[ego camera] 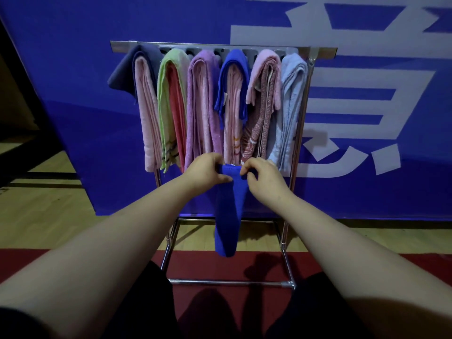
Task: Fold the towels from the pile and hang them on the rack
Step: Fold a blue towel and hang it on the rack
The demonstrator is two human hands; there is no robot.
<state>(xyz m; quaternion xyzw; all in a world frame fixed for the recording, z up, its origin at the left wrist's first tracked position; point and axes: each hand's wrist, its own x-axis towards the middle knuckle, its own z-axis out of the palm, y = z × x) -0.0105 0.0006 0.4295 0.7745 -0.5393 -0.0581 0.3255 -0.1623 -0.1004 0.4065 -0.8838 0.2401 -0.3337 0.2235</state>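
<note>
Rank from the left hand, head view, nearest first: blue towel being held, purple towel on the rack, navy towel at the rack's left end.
From the left hand:
1. Blue towel, in its grip, hanging down between both hands.
2. Purple towel, its lower end just above the hand.
3. Navy towel, far upper left at the rack's end.

Head cam, fwd-down, near rack (291, 152)

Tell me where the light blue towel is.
In the head view, the light blue towel hangs at the right end of the rack, beside the pink towel, above the right hand.
</note>
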